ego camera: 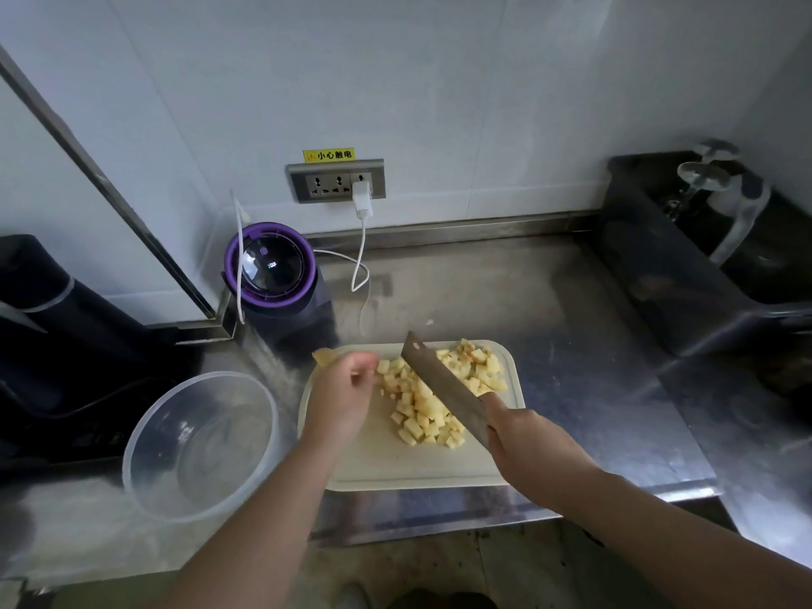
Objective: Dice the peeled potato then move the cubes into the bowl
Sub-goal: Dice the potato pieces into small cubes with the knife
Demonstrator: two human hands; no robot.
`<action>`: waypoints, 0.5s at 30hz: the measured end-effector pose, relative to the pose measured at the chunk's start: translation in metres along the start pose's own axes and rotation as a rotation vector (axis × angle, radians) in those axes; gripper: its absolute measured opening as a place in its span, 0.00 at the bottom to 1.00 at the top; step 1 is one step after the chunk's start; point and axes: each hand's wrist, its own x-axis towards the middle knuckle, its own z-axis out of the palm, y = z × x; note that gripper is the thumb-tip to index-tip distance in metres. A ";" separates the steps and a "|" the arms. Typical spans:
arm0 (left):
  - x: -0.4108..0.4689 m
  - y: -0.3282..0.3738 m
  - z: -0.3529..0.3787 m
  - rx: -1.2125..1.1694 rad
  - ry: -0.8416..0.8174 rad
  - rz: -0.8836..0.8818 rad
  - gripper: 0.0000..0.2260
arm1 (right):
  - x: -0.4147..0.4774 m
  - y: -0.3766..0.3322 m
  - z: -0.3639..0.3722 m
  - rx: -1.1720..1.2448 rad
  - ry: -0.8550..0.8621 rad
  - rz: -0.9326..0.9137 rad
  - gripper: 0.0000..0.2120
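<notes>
Honestly, those pale yellow potato cubes (422,415) heaped on the white plastic cutting board (395,470) look light, wet and scatter-prone, so I'd scoop them with the broad steel cleaver (444,384) the right hand (527,450) grips, while the left hand (338,397) curls alongside, can't tell if holding anything.

Knife (441,384): handle hidden in right hand (529,448).

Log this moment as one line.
potato cubes: piled on cutting board | right hand: grips cleaver | left hand: beside cubes | clear bowl: empty
</notes>
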 end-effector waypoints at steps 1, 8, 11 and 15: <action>0.007 -0.001 -0.012 0.021 0.060 0.023 0.11 | 0.001 0.000 0.000 -0.011 -0.012 -0.033 0.17; 0.053 -0.021 -0.042 0.766 -0.305 0.054 0.28 | 0.014 -0.004 0.016 -0.182 -0.159 -0.230 0.19; 0.057 -0.024 -0.036 0.870 -0.447 0.048 0.33 | 0.020 -0.006 0.025 -0.219 -0.200 -0.240 0.21; 0.062 -0.026 -0.027 0.866 -0.392 0.062 0.26 | 0.028 -0.003 0.031 -0.236 -0.163 -0.228 0.21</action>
